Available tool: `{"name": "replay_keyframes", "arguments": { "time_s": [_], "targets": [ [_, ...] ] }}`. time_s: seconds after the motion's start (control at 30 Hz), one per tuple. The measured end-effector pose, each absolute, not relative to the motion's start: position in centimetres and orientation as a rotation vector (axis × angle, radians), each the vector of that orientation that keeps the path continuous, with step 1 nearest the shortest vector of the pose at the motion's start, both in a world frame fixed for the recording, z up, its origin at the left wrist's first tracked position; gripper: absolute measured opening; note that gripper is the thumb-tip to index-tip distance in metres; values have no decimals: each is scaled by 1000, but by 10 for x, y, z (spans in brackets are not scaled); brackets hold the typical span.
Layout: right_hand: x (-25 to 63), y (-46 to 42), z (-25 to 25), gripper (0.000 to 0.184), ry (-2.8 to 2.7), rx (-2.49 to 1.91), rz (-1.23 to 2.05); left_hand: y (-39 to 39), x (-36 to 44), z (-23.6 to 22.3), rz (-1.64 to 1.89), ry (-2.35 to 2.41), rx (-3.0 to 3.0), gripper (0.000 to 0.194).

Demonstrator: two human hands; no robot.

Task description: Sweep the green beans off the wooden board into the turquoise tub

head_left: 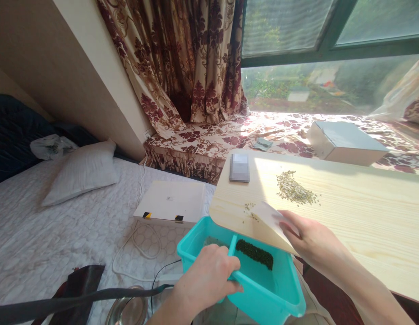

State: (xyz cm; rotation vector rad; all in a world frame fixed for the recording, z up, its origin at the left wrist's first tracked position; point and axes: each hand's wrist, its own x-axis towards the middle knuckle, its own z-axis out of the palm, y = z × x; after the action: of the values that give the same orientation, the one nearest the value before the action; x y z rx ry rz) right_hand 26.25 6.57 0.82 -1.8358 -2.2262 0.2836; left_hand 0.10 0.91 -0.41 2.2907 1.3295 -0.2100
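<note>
My left hand grips the near rim of a turquoise bin, close to its divider. Dark green beans lie in the bin's right compartment; the left one is partly hidden by my hand, with some pale stuff at its bottom. My right hand pinches a white card, held slanted on the wooden tabletop near its edge above the bin. A few small pale-green beans sit just left of the card. Farther back on the tabletop is a larger spread of beans.
A pixelated flat object lies at the tabletop's far left corner. A white box rests on the bed, with cables nearby. A metal bowl and a dark strap are at lower left. Another box stands on the window seat.
</note>
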Motion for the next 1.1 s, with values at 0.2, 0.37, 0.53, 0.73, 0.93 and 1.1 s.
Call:
{"name": "replay_keyframes", "arguments": {
  "time_s": [0.2, 0.37, 0.53, 0.73, 0.93, 1.1],
  "targets": [
    [263, 64, 12, 37, -2272, -1799, 440, 9, -1, -4, -196, 1333, 2294, 32],
    [262, 64, 11, 36, -2289, -1814, 363, 7, -7, -6, -154, 1361, 2265, 31],
    [261, 62, 12, 38, -2315, -1777, 346, 4, -16, -7, -155, 1409, 2240, 31],
    [261, 61, 16, 37, -2341, -1768, 316, 3, -21, -7, -147, 1445, 2230, 31],
    [265, 59, 15, 37, -2323, -1748, 292, 3, -23, -10, -124, 1442, 2246, 32],
    [265, 58, 18, 35, -2353, -1757, 303, 4, -23, -8, -124, 1445, 2229, 32]
  ]
}}
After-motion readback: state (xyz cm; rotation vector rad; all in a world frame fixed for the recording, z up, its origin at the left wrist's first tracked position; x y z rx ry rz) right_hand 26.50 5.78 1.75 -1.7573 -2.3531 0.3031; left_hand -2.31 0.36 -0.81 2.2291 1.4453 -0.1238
